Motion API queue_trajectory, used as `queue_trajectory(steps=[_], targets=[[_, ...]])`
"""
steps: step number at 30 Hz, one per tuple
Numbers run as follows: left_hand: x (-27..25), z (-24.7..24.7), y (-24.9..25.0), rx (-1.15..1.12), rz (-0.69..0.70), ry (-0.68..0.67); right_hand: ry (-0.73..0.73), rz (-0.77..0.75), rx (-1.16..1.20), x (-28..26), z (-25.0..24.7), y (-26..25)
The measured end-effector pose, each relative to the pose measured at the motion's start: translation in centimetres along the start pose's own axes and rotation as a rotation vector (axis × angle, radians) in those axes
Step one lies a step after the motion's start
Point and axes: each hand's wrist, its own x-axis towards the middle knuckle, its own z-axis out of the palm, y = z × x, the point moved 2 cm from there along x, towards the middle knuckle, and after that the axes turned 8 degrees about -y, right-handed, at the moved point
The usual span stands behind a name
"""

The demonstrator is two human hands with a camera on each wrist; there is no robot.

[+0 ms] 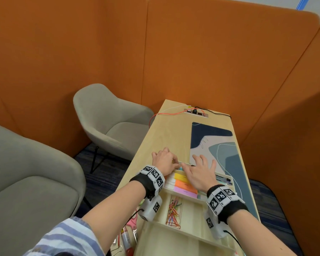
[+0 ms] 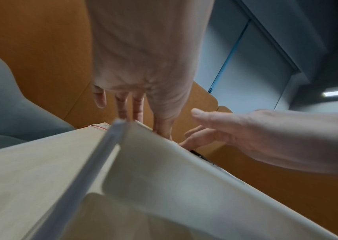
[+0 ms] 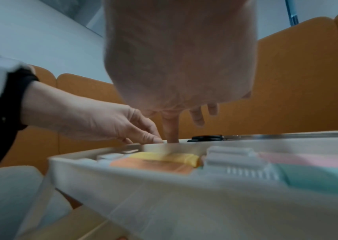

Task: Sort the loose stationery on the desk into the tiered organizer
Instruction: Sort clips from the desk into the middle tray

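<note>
While two grey chairs (image 1: 107, 119) stand left under orange partition walls (image 1: 211, 61), the pale wood surface (image 1: 166, 130) carries the organizer (image 1: 185, 237). Left grip (image 1: 164, 160) curls on its far rim, right grip (image 1: 199, 174) lies flat, fingers straight, over sticky notes (image 1: 183, 185); a mat (image 1: 220, 145) lies right.

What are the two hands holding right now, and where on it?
Neither clearly holds anything. Left hand and right hand have fingertips at the organizer's far top rim; any small item pinched there is hidden.
</note>
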Motion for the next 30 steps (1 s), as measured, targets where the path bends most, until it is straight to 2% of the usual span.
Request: queue_trajectory(steps=[4, 16, 19, 22, 25, 27, 30], targets=[[0.1, 0.0, -0.3, 0.011, -0.013, -0.006, 0.026, -0.016, -0.037, -0.4, 0.3, 0.4], [0.0, 0.0, 0.1, 0.021, 0.033, -0.034, -0.029, -0.031, 0.123, -0.8, 1.1, 1.3], [-0.8, -0.8, -0.1, -0.102, 0.047, 0.061, 0.034, -0.049, 0.185, -1.8, 0.7, 1.5], [-3.7, -1.7, 0.2, -0.185, 0.121, 0.222, 0.234, -0.111, 0.256, -4.6, 0.9, 1.1], [-8.9, -1.2, 1.1, -0.263, 0.207, 0.283, 0.387, -0.167, 0.384, -9.2, 2.8, 0.2], [-12.9, -0.5, 1.4, -0.376, 0.246, 0.268, 0.447, -0.171, 0.445, -12.4, 5.1, -0.4], [-19.0, 1.2, 1.1, -0.508, 0.212, 0.132, 0.488, -0.147, 0.543, -16.8, 9.3, -0.9]])
